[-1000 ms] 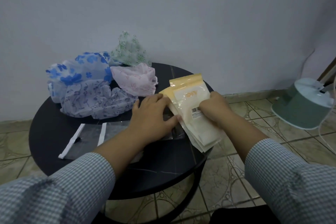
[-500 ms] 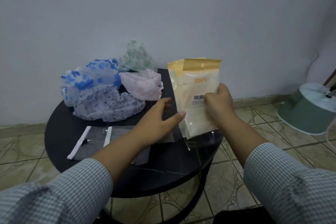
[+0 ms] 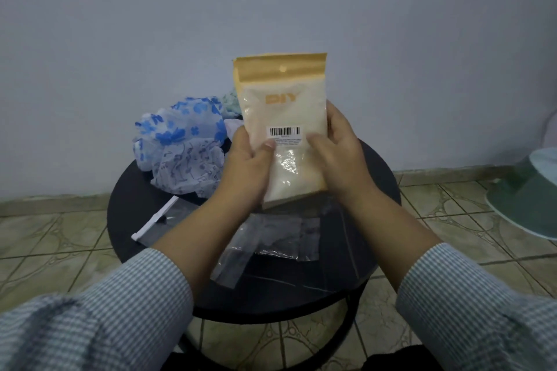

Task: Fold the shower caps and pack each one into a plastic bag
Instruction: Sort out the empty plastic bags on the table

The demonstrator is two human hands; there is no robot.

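holding up a stack of yellow-topped bags (image 3: 283, 117) above the round table (image 3: 373, 190), left hand (image 3: 245, 159) and right hand (image 3: 337, 156) both pinching its edges with curled fingers. looking barely started: shower caps (image 3: 184, 144) heaped unfolded at the far left, clear bags (image 3: 271, 238) lying flat and unfilled near the front. all folding and packing apparently left to do.

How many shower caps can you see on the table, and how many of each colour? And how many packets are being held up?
Blue-flowered shower cap: 1
White shower cap with dark blue print: 1
Green-patterned shower cap, mostly hidden: 1
Pinkish-white shower cap, only a sliver showing: 1
Yellow-topped packet, held by the left hand and right hand; possibly more stacked behind: at least 1
Total: 5
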